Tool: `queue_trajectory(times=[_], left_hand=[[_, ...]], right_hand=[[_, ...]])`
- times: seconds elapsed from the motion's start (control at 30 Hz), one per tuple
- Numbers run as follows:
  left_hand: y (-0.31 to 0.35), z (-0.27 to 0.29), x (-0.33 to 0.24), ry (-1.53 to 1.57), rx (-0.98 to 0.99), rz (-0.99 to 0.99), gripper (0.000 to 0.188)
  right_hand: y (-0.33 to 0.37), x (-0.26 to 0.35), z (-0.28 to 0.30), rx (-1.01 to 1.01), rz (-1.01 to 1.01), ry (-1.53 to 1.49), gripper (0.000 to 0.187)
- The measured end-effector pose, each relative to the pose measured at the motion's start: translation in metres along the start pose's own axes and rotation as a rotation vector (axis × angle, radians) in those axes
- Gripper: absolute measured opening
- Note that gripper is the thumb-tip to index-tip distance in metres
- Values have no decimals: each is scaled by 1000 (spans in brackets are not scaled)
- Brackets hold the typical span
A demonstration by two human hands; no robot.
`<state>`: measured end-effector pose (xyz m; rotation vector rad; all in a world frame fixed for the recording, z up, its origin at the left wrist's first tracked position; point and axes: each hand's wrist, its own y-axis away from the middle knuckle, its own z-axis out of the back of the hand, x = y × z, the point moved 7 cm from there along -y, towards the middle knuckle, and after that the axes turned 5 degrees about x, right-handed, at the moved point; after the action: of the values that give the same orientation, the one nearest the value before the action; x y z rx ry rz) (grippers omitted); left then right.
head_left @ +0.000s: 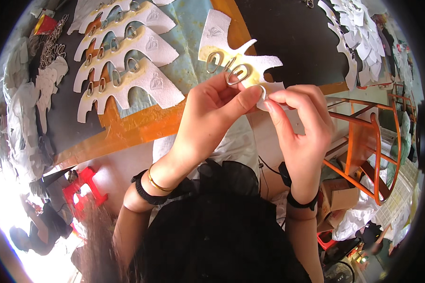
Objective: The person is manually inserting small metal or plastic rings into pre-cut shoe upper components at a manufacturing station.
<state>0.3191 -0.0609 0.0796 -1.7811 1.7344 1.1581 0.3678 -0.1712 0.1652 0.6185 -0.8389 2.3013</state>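
Note:
Above the near edge of the table I hold a white, soft-looking cut piece (264, 61) with several narrow strips and a wider end. Yellowish glue marks its middle, and oval metal rings (238, 74) sit along it. My left hand (205, 113) is closed on the piece, with the thumb on its near side and the other fingers partly hidden beneath. My right hand (309, 115) pinches a short strip of the same piece between thumb and index finger, close to the left thumb tip. Part of the strip is covered by the fingers.
Similar white pieces with rings (167, 94) lie overlapped at left on a blue sheet (191, 28). Loose metal rings (52, 47) lie piled at far left; more white pieces (359, 28) at far right. An orange-framed chair (375, 155) and a red stool (87, 188) stand by the table.

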Motion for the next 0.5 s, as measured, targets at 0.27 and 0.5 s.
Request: queue_trajectory(times=[0.27, 0.5], left_hand=[[0, -1, -1, -67, 21, -60, 16], [3, -1, -2, -37, 3, -88, 16]], right_hand=[[0, -6, -1, 34, -16, -8, 16], [4, -19, -11, 130, -225, -237, 8]])
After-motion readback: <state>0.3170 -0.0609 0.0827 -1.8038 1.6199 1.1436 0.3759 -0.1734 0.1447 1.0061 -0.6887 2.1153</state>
